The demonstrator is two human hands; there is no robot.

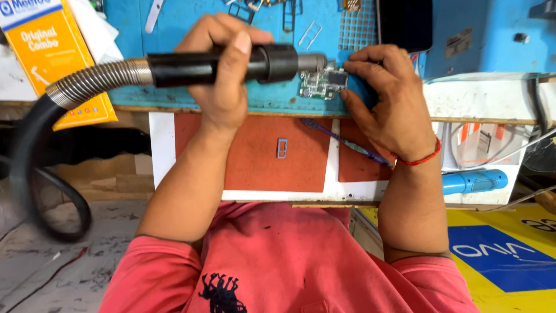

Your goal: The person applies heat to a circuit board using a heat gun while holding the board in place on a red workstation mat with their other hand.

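My left hand is clamped round the hot-air gun, its nozzle just over the board, which my right hand pins at the blue mat's edge. I judge heating is under way and nothing is lifted yet; the purple tool lies unused.

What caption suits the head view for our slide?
Left hand aims a hot-air nozzle at a circuit board steadied by the right hand.

Bright, even daylight, soft shadows, sharp focus throughout, slight stretching at the edges.
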